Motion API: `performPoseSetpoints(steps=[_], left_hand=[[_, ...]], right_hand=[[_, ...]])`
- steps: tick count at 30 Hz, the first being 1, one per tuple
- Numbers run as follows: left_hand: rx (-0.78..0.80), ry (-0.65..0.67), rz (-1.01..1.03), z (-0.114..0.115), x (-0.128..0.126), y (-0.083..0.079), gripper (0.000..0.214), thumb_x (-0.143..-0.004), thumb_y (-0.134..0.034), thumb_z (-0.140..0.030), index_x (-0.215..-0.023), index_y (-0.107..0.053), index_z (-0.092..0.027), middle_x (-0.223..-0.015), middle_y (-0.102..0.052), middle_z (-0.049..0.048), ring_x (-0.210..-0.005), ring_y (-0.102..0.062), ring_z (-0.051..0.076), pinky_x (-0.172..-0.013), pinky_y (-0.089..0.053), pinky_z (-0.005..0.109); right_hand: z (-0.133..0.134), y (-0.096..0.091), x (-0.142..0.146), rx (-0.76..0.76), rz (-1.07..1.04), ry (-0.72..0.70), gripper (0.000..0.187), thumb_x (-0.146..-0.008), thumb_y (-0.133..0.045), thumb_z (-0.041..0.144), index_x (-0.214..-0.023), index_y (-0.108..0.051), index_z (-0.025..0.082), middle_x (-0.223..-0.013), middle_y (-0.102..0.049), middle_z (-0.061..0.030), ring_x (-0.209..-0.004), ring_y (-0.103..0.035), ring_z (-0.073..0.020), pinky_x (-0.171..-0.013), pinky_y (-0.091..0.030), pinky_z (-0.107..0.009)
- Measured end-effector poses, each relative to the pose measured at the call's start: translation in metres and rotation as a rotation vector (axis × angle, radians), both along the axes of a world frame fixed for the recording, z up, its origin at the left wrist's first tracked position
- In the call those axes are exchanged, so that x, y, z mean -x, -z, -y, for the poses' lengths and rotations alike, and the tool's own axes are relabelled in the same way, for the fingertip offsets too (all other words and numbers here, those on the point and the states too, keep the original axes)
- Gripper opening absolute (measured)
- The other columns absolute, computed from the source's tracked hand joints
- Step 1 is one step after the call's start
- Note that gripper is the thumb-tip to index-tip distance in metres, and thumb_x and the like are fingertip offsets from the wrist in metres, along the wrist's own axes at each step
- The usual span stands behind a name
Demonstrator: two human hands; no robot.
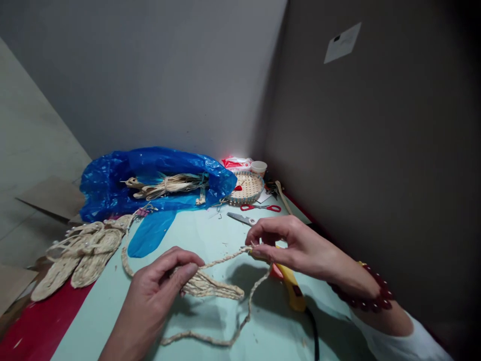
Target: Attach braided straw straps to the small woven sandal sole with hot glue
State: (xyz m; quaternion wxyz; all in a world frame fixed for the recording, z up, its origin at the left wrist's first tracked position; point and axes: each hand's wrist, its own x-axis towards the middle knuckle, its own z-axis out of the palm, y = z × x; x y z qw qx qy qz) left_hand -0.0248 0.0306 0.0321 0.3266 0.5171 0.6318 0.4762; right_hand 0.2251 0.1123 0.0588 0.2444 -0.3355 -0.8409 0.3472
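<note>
Low over the pale green table, my left hand point(161, 281) pinches a small woven straw piece point(216, 287), tapering toward the right. A twisted straw cord point(225, 258) runs from it up to my right hand point(289, 243), whose thumb and fingers are closed on the cord near a frayed end. More of the cord loops down from beside my right hand and curves left along the tabletop. Behind my right hand lies a yellow tool point(291, 283) with a black cable, partly hidden.
Woven straw sandals point(95, 253) lie at the left edge. A blue plastic bag point(105, 175) with straw bundles point(169, 185) stands at the back. Red-handled scissors point(259, 207), grey scissors point(240, 218), a round woven basket point(248, 189) and a paper cup point(258, 167) sit near the wall corner.
</note>
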Motion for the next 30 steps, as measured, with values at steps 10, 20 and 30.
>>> performPoseSetpoints(steps=[10,20,30], left_hand=[[-0.112,0.033,0.095,0.0,-0.002,0.003,0.021,-0.08,-0.069,-0.039,-0.066,-0.077,-0.026,-0.069,-0.065,0.002,-0.059,-0.051,0.018,-0.057,-0.041,0.029],[-0.142,-0.02,0.186,-0.01,0.008,0.01,0.02,-0.075,-0.073,-0.04,-0.066,-0.075,-0.022,-0.065,-0.065,0.0014,-0.056,-0.05,0.016,-0.051,-0.041,0.026],[-0.082,-0.064,0.319,-0.014,0.017,0.017,0.024,-0.071,-0.077,-0.045,-0.072,-0.076,-0.021,-0.064,-0.065,-0.001,-0.058,-0.051,0.015,-0.054,-0.041,0.025]], right_hand=[[-0.041,-0.029,-0.008,-0.432,0.374,0.247,0.016,-0.083,-0.056,0.011,-0.081,-0.069,0.02,-0.076,-0.07,-0.0047,-0.058,-0.058,-0.017,-0.053,-0.038,-0.027],[-0.101,-0.097,0.028,-0.639,0.312,0.452,0.023,-0.086,-0.051,0.008,-0.084,-0.073,0.014,-0.066,-0.072,-0.0067,-0.061,-0.066,-0.0181,-0.058,-0.043,-0.028],[-0.122,-0.128,0.112,-0.964,0.276,0.423,0.028,-0.097,-0.046,0.004,-0.114,-0.067,0.013,-0.126,-0.065,-0.0189,-0.113,-0.063,-0.0285,-0.096,-0.05,-0.043]])
